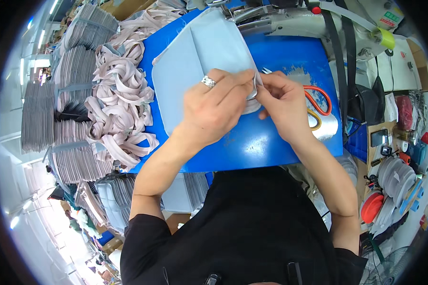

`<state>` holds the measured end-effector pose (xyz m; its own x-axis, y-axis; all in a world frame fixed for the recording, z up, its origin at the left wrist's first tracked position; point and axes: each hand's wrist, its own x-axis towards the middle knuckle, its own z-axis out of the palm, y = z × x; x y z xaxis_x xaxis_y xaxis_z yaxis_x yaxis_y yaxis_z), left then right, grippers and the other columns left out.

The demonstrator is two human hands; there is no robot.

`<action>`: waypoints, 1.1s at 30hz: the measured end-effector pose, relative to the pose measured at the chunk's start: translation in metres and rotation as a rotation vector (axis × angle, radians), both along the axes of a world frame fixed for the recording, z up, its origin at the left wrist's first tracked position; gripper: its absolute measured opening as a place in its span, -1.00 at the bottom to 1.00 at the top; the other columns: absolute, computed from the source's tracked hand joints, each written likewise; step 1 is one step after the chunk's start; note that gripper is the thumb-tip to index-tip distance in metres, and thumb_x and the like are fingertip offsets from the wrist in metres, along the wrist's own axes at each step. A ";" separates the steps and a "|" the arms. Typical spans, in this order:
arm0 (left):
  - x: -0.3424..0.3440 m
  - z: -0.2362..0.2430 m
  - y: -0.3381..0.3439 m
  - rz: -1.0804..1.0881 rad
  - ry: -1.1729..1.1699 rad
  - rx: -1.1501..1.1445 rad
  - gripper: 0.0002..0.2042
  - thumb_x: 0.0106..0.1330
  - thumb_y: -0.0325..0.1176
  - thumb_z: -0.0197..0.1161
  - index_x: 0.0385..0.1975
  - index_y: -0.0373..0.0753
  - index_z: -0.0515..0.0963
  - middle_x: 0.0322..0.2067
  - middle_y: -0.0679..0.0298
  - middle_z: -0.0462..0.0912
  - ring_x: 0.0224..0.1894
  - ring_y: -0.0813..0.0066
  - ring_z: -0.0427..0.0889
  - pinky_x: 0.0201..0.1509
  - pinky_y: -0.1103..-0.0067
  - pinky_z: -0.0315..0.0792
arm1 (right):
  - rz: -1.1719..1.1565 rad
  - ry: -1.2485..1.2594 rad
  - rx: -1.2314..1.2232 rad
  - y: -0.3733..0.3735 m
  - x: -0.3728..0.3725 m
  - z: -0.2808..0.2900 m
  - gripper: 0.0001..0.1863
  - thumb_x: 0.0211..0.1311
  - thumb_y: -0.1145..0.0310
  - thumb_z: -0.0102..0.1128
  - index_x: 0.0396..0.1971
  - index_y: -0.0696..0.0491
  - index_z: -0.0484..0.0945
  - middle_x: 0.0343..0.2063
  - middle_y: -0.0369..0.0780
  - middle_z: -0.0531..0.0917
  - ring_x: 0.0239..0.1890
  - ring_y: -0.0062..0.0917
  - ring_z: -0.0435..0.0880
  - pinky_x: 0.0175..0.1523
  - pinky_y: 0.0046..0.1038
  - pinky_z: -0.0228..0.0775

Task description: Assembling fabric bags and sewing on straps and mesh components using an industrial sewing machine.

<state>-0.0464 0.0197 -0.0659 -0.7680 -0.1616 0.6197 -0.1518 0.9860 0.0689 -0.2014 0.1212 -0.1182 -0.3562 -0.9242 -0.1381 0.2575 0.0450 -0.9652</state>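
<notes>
A light grey-blue fabric panel (pixel 173 76) with rounded corners and a folded layer lies on the blue tabletop (pixel 264 152). Its far end reaches beneath the metal parts of a sewing machine (pixel 299 26). My left hand (pixel 216 107), with a silver ring, rests over the panel, its fingertips pressed together on the right edge. From the other side my right hand (pixel 287 104) pinches the same edge between thumb and fingers, close to the left fingertips. Scissors (pixel 326 108) with red and yellow handles lie right beside my right hand, partly hidden by it.
Tangled pale pink fabric strips (pixel 121 95) heap along the table's left side. Beyond them stand tied stacks of grey panels (pixel 76 71). Dark straps (pixel 340 61) hang at the right. Thread cones (pixel 394 175) and small tools crowd the far right.
</notes>
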 end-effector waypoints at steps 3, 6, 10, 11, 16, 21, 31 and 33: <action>-0.003 -0.002 -0.011 -0.051 0.021 -0.032 -0.76 -0.05 -0.55 0.39 -0.30 -0.30 0.67 -0.10 0.23 0.76 -0.30 0.40 0.67 -0.34 0.55 0.58 | -0.016 -0.135 -0.067 -0.010 0.002 0.006 -0.77 0.39 0.50 0.30 -0.03 0.20 0.76 -0.19 -0.28 0.61 -0.32 -0.72 0.70 -0.33 -0.64 0.67; -0.007 0.004 -0.024 -0.075 -0.002 -0.040 -0.76 -0.03 -0.54 0.39 -0.30 -0.31 0.67 -0.11 0.23 0.76 -0.32 0.41 0.65 -0.39 0.56 0.55 | -0.032 -0.170 -0.061 -0.026 0.003 0.007 -0.80 0.49 0.48 0.25 0.01 0.18 0.72 -0.24 -0.32 0.68 -0.30 -0.73 0.70 -0.31 -0.63 0.70; -0.015 0.008 -0.049 -0.090 -0.021 -0.074 -0.73 -0.03 -0.53 0.39 -0.25 -0.31 0.68 -0.13 0.24 0.74 -0.34 0.39 0.63 -0.41 0.56 0.52 | -0.022 -0.162 -0.063 -0.053 -0.001 0.004 -0.78 0.51 0.46 0.24 0.03 0.16 0.72 -0.30 -0.31 0.73 -0.28 -0.72 0.72 -0.27 -0.62 0.71; -0.016 0.008 -0.055 -0.092 -0.021 -0.075 -0.73 -0.03 -0.53 0.39 -0.25 -0.31 0.68 -0.13 0.24 0.74 -0.34 0.39 0.63 -0.41 0.56 0.52 | -0.009 -0.171 -0.054 -0.059 -0.002 0.004 -0.78 0.51 0.45 0.25 0.04 0.16 0.72 -0.31 -0.30 0.74 -0.28 -0.72 0.72 -0.25 -0.61 0.71; -0.021 0.012 -0.087 -0.101 -0.054 -0.099 -0.69 -0.02 -0.53 0.41 -0.20 -0.26 0.65 -0.16 0.29 0.75 -0.33 0.34 0.64 -0.36 0.48 0.56 | -0.072 -0.252 -0.087 -0.090 -0.005 0.004 -0.78 0.46 0.43 0.30 0.01 0.17 0.73 -0.29 -0.32 0.75 -0.29 -0.71 0.70 -0.23 -0.57 0.68; -0.019 0.004 -0.094 -0.026 -0.051 -0.116 -0.70 0.04 -0.59 0.41 -0.17 -0.26 0.65 -0.15 0.26 0.76 -0.24 0.26 0.69 -0.28 0.39 0.59 | -0.263 -0.287 -0.112 -0.111 0.005 0.009 -0.76 0.29 0.36 0.50 -0.12 0.16 0.80 -0.35 -0.33 0.76 -0.32 -0.70 0.67 -0.26 -0.62 0.48; 0.022 -0.023 -0.057 0.379 -0.130 0.410 -0.41 0.15 -0.54 0.47 0.26 -0.28 0.57 -0.04 -0.02 0.75 -0.05 0.03 0.76 0.11 0.35 0.60 | -0.347 -0.187 -0.175 -0.116 0.012 0.008 -0.66 0.13 0.33 0.58 -0.22 0.28 0.75 -0.33 -0.23 0.77 -0.33 -0.66 0.64 -0.29 -0.58 0.41; 0.023 -0.011 -0.055 0.308 -0.245 0.287 -0.49 0.08 -0.62 0.39 0.13 -0.27 0.65 -0.19 0.02 0.73 -0.20 0.00 0.74 -0.05 0.35 0.63 | -0.346 -0.129 -0.090 -0.115 0.013 0.008 -0.72 0.12 0.41 0.51 -0.24 0.26 0.72 -0.32 -0.23 0.75 -0.31 -0.65 0.65 -0.30 -0.56 0.43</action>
